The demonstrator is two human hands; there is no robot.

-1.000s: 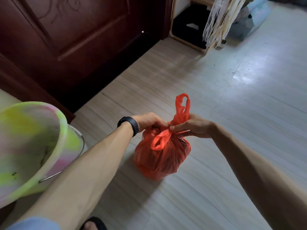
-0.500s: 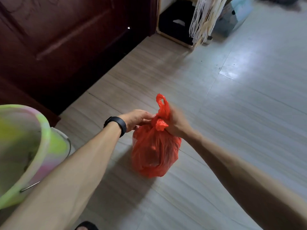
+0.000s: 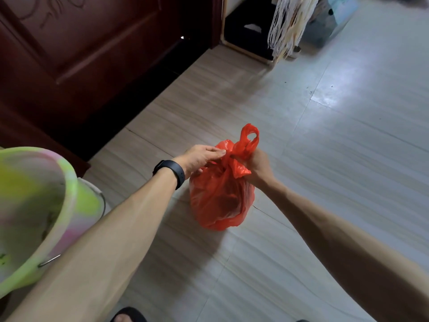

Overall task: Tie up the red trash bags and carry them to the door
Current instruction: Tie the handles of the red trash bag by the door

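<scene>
Grasping the red bag (image 3: 218,198) (crinkly, bulging plastic) are left hand (image 3: 199,159) and right hand (image 3: 257,166).

Red trash bag (image 3: 218,196) thin glossy plastic, crinkled; door (image 3: 76,43) dark varnished wood; floor (image 3: 348,159) smooth, sheeny.

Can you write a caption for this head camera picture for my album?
Left hand and right hand pinch the top of the red bag on the floor by the door.

Pale wood-grain floor tiles (image 3: 348,163) spread under me, catching a soft glare ahead. A dark red panelled door (image 3: 92,47) stands to my left; beside it, a low open shelf (image 3: 249,36) and a fringed cloth (image 3: 290,24).
</scene>
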